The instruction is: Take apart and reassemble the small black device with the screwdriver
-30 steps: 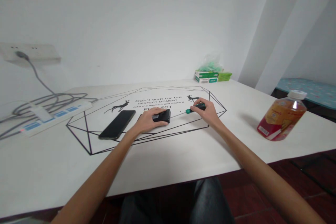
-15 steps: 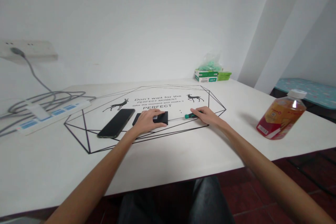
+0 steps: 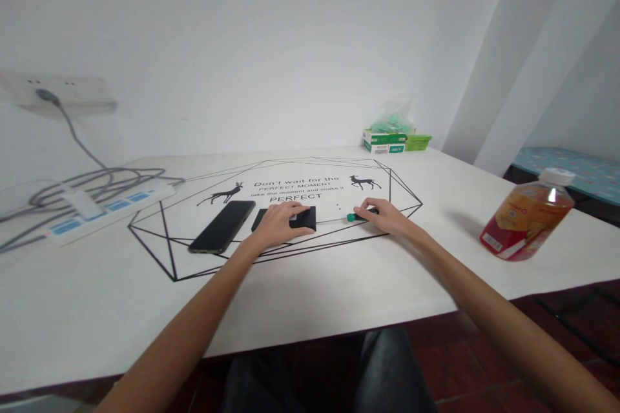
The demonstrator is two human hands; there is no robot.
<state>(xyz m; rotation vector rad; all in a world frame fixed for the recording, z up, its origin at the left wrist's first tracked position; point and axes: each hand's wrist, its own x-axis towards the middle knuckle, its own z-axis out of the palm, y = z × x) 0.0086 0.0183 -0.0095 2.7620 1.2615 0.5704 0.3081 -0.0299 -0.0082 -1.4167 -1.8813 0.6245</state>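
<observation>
A flat black box-shaped device (image 3: 305, 218) lies on the white table, with my left hand (image 3: 278, 224) gripping it across the top; the fingers hide much of it. In my right hand (image 3: 380, 214) is a screwdriver (image 3: 351, 217) with a green and black handle. Its thin shaft points left, and the tip meets the right end of the black device. Just above the shaft sit a few tiny dark specks (image 3: 338, 207), too small to name. To the left of my left hand rests a black smartphone (image 3: 223, 226), screen up.
A white power strip (image 3: 113, 210) and coiled grey cable (image 3: 72, 187) lie at the left. On the right stands a bottle of amber drink (image 3: 527, 216). Green and white boxes (image 3: 385, 139) with a plastic bag (image 3: 393, 121) are at the back. The table's front edge is near my lap.
The whole view has shifted slightly, so everything appears a little farther right. My right fingers have shifted a little on the screwdriver handle; my left hand keeps its hold on the device.
</observation>
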